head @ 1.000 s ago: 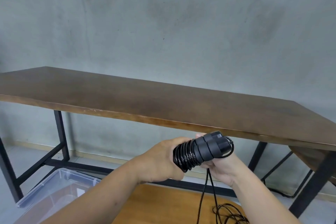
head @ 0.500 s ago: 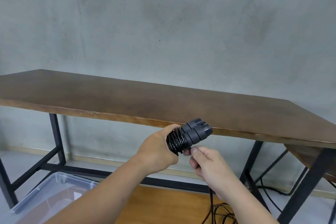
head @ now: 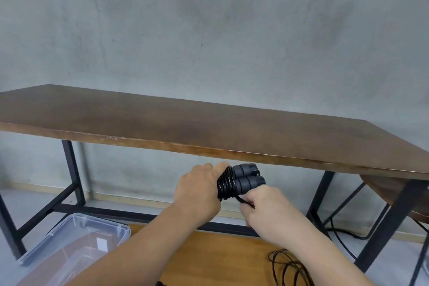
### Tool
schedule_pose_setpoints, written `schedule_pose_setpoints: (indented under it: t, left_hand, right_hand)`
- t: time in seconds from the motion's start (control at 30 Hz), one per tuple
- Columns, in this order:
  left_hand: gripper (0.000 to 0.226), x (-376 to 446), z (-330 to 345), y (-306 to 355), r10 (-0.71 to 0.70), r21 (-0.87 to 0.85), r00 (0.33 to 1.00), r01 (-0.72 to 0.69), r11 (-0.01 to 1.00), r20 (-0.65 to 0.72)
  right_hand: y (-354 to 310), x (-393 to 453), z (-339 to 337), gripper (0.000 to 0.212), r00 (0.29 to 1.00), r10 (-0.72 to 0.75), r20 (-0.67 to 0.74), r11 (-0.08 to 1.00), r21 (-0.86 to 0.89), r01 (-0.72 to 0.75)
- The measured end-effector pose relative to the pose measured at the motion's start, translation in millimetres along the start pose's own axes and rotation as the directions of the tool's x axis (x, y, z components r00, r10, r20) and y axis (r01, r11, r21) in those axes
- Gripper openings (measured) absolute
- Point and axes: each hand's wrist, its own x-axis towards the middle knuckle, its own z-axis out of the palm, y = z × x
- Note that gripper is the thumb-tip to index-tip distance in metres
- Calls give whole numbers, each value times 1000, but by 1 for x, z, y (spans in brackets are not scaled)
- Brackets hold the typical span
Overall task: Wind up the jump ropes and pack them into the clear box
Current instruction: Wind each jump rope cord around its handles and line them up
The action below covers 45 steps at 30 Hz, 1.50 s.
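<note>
My left hand [head: 199,189] grips a black jump rope [head: 241,181] by its two handles, held side by side, with cord coiled round them. The handle ends point right, just below the dark table's front edge. My right hand [head: 262,204] pinches the loose cord right under the handles. The rest of that cord [head: 286,267] lies in loose loops on a light wooden surface at the bottom right. The clear box [head: 76,242] stands open at the lower left, partly hidden by my left forearm.
A long dark wooden table [head: 209,127] on black metal legs [head: 73,179] spans the view against a grey wall. A lower light wooden surface [head: 216,255] lies under my arms. A black cable [head: 343,234] runs on the floor at the right.
The handles have turned and dropped slightly. My right hand has come round under them and now pinches the cord close to the coil. The view has tilted down, showing more of the clear box.
</note>
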Motion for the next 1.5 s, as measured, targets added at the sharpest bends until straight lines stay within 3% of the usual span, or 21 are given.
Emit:
schedule_pose_setpoints:
  t: [0.17,0.3,0.5,0.7,0.87,1.0,1.1,1.17,1.27,1.33,1.43,1.5]
  left_hand:
    - [60,-10,7,-2,42,96,985,-58,994,169]
    - [60,-23,12,-6,126,60,935,-154,986,332]
    - [64,-44,15,-13,254,-147,812,-208,967,525]
    - [72,-61,9,-13,290,-348,718,-72,935,632]
    - [87,-63,8,-16,330,-440,651,6,898,683]
    - [89,-69,10,-16,329,-452,627,41,891,706]
    - [81,-76,16,-14,376,-576,640,128,808,670]
    - [78,-78,23,-11,354,-598,692,140,789,629]
    - [75,-79,36,-5,305,-649,761,194,735,573]
    - [80,-80,44,-2,257,-660,791,231,715,555]
    - [84,-80,55,5,189,-624,831,223,749,523]
    - [77,-81,61,9,162,-614,821,262,744,548]
  right_hand:
    - [-7,-4,-12,20,995,-56,85,984,-163,69]
    - [-4,-4,-17,14,973,-88,214,981,-149,121]
    - [16,6,-14,20,906,-143,400,990,62,129]
    - [36,11,-2,17,863,-222,455,935,351,55]
    - [61,13,22,18,847,-219,485,814,569,-115]
    - [80,5,49,34,859,-204,470,659,714,-235]
    - [79,-6,67,24,878,-171,447,523,796,-303]
    - [75,-10,75,10,911,-110,397,337,877,-342]
    - [74,-17,81,16,944,31,329,57,942,-330]
    - [77,-22,86,12,962,22,274,67,959,-275]
    - [87,-28,94,35,968,-37,247,133,962,-240]
    - [94,-34,100,39,971,-16,240,162,958,-235]
